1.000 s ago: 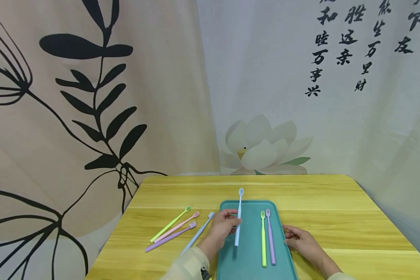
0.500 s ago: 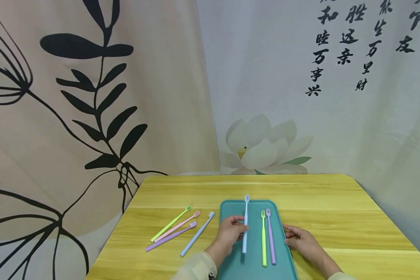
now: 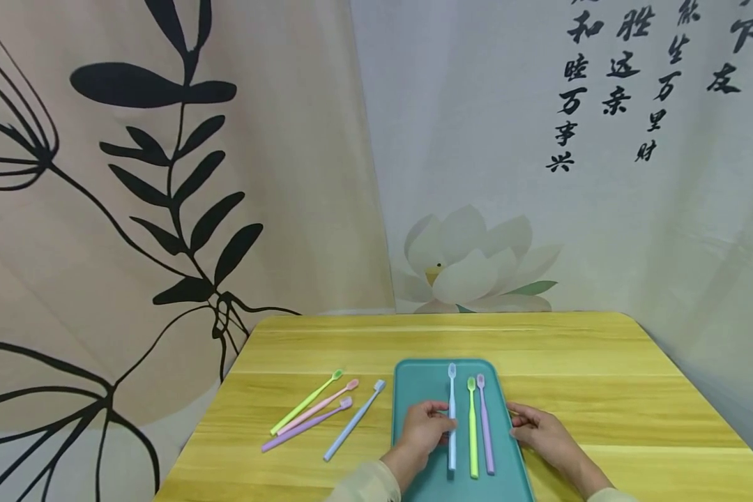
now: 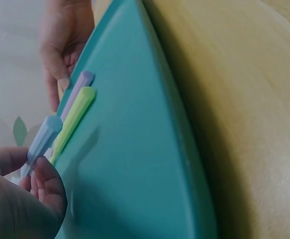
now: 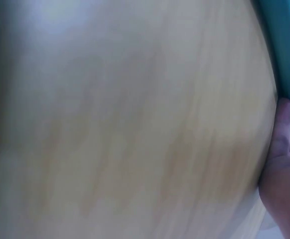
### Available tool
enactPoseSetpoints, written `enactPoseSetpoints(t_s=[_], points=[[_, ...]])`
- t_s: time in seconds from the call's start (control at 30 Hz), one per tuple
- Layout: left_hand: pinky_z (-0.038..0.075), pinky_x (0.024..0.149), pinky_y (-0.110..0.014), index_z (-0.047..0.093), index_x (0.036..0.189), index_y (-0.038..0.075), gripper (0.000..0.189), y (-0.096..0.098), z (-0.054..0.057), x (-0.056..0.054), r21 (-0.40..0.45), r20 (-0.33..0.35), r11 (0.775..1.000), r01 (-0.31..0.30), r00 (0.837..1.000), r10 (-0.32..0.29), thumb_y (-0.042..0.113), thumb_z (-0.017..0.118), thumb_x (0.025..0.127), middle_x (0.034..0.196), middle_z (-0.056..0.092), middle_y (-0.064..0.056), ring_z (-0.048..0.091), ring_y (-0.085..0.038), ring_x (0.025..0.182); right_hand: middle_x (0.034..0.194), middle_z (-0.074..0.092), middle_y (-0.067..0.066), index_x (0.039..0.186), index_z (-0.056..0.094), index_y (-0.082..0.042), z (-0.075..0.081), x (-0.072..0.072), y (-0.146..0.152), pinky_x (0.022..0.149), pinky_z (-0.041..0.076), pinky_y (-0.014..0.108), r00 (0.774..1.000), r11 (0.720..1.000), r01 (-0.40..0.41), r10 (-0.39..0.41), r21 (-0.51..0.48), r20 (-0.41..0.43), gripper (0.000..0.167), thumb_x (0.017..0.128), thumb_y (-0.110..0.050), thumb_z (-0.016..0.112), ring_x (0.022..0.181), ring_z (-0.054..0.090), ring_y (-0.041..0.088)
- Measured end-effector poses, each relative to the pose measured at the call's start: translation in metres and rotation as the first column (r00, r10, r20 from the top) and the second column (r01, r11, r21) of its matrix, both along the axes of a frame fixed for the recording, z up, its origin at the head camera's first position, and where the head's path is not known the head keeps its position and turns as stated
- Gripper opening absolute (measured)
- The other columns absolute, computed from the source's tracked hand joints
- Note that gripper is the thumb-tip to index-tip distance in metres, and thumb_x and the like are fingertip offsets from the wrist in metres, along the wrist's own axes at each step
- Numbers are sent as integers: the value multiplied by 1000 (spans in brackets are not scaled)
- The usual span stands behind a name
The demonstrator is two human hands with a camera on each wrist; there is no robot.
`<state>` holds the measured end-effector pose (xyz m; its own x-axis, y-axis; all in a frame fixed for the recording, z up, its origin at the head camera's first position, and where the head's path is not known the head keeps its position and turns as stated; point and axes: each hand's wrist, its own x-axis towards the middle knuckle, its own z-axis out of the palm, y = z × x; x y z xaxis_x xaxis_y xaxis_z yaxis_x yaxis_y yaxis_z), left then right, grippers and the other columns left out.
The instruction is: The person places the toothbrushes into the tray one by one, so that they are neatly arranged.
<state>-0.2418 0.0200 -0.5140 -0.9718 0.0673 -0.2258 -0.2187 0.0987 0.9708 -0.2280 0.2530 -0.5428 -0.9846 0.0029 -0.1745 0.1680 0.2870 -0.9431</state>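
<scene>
My left hand point(image 3: 422, 434) pinches a light blue toothbrush point(image 3: 452, 397) between thumb and fingers, bristle end pointing away from me. In the left wrist view this toothbrush point(image 4: 45, 133) is held above the teal tray point(image 4: 130, 149), and a shadow falls on the tray floor. To its right, a green toothbrush point(image 3: 473, 432) and a purple toothbrush point(image 3: 486, 432) lie side by side on the tray. My right hand point(image 3: 547, 440) holds the tray's right edge; the right wrist view shows its thumb point(image 5: 283, 124) against the outer wall.
Left of the tray, a green toothbrush point(image 3: 304, 404), a pink toothbrush point(image 3: 318, 408), a purple toothbrush point(image 3: 307, 426) and a blue toothbrush point(image 3: 354, 422) lie on the wooden table point(image 3: 602, 390). A printed curtain point(image 3: 314, 174) hangs behind the table.
My left hand has carried the light blue toothbrush rightward and nearer to me, alongside the green one on the tray. The right hand and the tray have stayed put.
</scene>
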Motion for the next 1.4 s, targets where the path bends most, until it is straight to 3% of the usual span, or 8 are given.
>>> enactPoseSetpoints(t_s=[0.33, 0.5, 0.73, 1.07, 1.23, 1.4], points=[[53, 56, -28, 69, 99, 0, 22, 7, -8, 2, -53, -3, 998, -19, 1000, 19, -7, 74, 79, 76, 62, -3, 57, -12, 60, 102, 58, 12, 139, 47, 12, -3, -2, 1, 76, 56, 34, 1000, 1000, -9, 9, -15, -14, 53, 89, 4, 63, 91, 56, 22], [53, 53, -27, 70, 93, 1, 18, 12, -10, 1, -152, -23, 988, -27, 999, 24, -8, 74, 78, 74, 61, -3, 57, -12, 59, 102, 57, 13, 140, 46, 12, -4, -2, 2, 77, 56, 34, 1000, 1000, -23, 22, -19, -18, 54, 90, 3, 63, 92, 56, 22], [48, 46, -23, 68, 85, 6, 19, 18, -17, 0, -290, -88, 956, -43, 996, 18, -10, 75, 76, 66, 57, -1, 54, -10, 49, 103, 57, 13, 141, 45, 13, -4, -2, 3, 77, 56, 35, 999, 999, -42, 41, -20, -21, 55, 90, 2, 63, 93, 56, 22], [50, 49, -23, 71, 89, 6, 17, 19, -13, -1, -332, -63, 943, -36, 998, 16, -8, 75, 78, 70, 58, 0, 57, -10, 54, 102, 57, 13, 140, 44, 14, -3, -3, 3, 77, 56, 33, 998, 998, -52, 51, -39, -24, 55, 90, 2, 63, 92, 55, 22], [51, 50, -23, 71, 90, 4, 16, 19, -11, -2, -325, -45, 945, -26, 999, 12, -7, 74, 79, 72, 58, -2, 58, -10, 56, 103, 58, 13, 140, 45, 13, -1, -2, 1, 77, 56, 34, 999, 999, -37, 37, -36, -13, 55, 90, 3, 63, 92, 55, 22], [52, 49, -23, 71, 88, 2, 16, 19, -11, -2, -303, -68, 953, -27, 998, 7, -10, 73, 77, 70, 58, -2, 58, -10, 54, 105, 57, 14, 141, 44, 12, 1, 0, 1, 78, 55, 34, 999, 999, -41, 41, -21, -14, 55, 90, 2, 63, 94, 55, 23]])
